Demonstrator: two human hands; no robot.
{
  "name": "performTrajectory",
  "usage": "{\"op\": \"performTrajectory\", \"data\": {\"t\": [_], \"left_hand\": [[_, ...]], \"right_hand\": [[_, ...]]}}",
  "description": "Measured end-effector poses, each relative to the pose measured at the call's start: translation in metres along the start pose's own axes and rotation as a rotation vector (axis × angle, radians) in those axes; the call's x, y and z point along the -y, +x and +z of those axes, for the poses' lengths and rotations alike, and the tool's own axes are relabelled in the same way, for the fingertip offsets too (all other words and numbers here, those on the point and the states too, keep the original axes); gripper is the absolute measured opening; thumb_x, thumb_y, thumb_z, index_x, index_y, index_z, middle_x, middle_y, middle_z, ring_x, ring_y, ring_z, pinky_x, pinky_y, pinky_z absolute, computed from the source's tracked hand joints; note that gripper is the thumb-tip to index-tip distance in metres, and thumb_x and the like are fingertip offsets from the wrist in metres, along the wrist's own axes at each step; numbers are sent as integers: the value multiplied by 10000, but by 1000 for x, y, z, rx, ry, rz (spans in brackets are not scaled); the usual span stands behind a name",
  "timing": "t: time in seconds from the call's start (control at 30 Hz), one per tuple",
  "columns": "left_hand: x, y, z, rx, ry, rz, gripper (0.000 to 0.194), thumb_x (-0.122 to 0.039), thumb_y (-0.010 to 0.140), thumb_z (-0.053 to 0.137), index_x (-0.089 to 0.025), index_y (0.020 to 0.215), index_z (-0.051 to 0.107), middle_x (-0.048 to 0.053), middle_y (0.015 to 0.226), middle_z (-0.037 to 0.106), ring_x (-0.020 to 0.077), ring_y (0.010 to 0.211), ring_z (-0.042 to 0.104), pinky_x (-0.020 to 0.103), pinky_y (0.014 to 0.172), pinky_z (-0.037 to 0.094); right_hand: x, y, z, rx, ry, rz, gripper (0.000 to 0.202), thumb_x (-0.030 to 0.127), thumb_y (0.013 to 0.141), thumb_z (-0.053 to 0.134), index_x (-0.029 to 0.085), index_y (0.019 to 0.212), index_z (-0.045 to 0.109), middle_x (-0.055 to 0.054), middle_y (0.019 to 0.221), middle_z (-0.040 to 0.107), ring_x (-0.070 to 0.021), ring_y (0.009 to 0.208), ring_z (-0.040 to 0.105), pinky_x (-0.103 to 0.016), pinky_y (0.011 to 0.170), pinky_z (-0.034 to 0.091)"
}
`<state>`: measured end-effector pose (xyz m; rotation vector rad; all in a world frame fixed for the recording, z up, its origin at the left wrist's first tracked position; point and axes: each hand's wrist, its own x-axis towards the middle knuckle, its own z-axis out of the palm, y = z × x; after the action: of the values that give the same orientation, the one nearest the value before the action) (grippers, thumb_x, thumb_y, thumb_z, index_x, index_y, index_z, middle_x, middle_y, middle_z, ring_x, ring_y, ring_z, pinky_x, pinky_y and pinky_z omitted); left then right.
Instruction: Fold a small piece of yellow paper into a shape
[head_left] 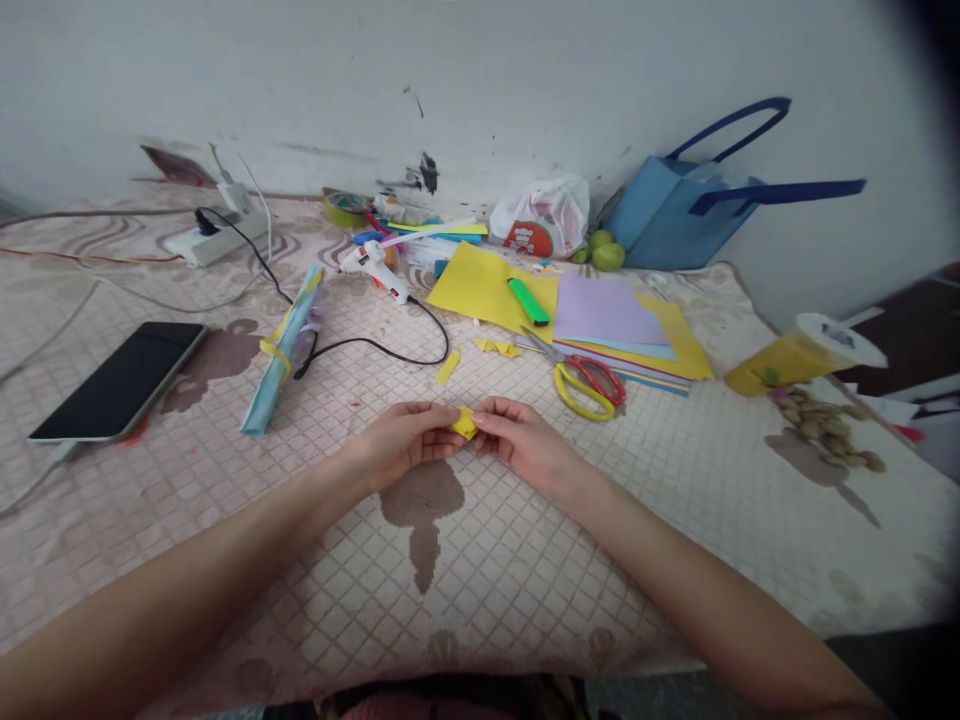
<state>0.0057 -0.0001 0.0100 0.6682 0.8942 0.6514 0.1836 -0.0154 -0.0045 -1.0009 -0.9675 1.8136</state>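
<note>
A small folded piece of yellow paper (pixel 465 424) is pinched between my two hands, just above the patterned tablecloth. My left hand (pixel 405 440) grips its left side with thumb and fingers. From the other side my right hand (pixel 517 436) holds it the same way; the fingertips partly cover it. Just beyond lie a yellow paper strip (pixel 448 367) and a yellow zigzag-cut scrap (pixel 497 348). Scissors (pixel 589 388) with red and yellow handles rest to the right, their blades by the stacked paper. On the left lies a rolled light-blue paper (pixel 274 385) with a yellow band around it.
Coloured sheets (pixel 600 310) bear a green cutter (pixel 529 302). A white glue gun (pixel 379 270) trails a black cord toward the left. A phone (pixel 120 385) and a power strip (pixel 217 240) are at left; a cup (pixel 795 355), peanuts (pixel 821 425) and a blue bag (pixel 667 215) at right.
</note>
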Motion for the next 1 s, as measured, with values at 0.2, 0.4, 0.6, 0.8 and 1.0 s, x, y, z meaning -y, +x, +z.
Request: {"op": "performTrajectory", "data": {"t": [0.2,0.4,0.6,0.8,1.0], "left_hand": [[1,2,-1,-16,-1,23,106,-157,730,729,-96,724,643,46,671,690,88,585,627,183,576,507],[5,1,-4,-51,166,137,211,-267,699,764,-116,711,618,25,648,671,87,585,598,205,595,470],[-2,-7,1,-45,374,395,211,-343,778,686,-135,760,656,14,698,663,108,660,598,231,657,468],[-2,-10,3,15,405,541,122,-232,766,692,-140,828,641,37,833,667,130,772,604,253,738,471],[8,-8,-3,-66,451,646,148,-207,797,651,-167,909,562,29,856,627,133,770,608,264,722,480]], "right_hand": [[-2,2,-2,8,38,0,165,258,723,749,157,710,618,23,626,639,-81,571,586,-222,588,469],[-4,0,-1,-1,35,-33,139,246,736,735,159,735,627,8,676,653,-95,638,601,-235,628,483],[1,-4,2,-65,-59,-180,142,279,742,731,174,744,636,13,698,636,-105,657,585,-246,639,472],[2,-4,2,-25,85,-217,192,379,826,639,191,793,653,-6,741,643,-123,691,585,-260,640,473],[-1,-4,4,2,28,-241,158,218,736,731,207,851,624,10,798,633,-115,725,586,-230,626,476]]}}
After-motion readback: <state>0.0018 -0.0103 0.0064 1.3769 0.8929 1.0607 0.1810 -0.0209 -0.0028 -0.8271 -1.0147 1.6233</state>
